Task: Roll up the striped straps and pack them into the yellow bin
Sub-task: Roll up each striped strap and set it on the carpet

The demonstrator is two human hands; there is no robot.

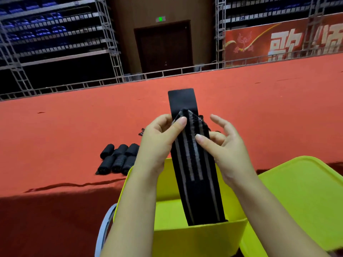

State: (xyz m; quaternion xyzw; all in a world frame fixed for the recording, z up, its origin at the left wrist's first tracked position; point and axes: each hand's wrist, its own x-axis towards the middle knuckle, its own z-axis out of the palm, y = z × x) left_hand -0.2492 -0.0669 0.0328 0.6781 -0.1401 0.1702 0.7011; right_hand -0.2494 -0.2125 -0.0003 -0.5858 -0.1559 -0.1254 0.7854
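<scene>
A long black elastic strap with grey lengthwise stripes (193, 164) is being held upright above the open yellow plastic bin (194, 236), its lower end hanging down into the bin and its plain black tab (182, 100) standing up past the fingers. The strap's upper part is being pinched by the left hand (159, 143), thumb pressed on the striped face, while the opposite edge is being gripped by the right hand (225, 145) between thumb and forefinger, its other fingers spread loose. The fabric is being bunched at the top, so the roll appears to be only just being started. Six rolled black straps (118, 158) are lying in two rows on the red carpeted platform (74, 127), just beyond the bin and not yet packed. A yellow lid (300, 197) is resting beside the bin on the right. Next, the tab end probably needs to be folded over and wound tightly downward, tension being kept so the coil is not loosened.
</scene>
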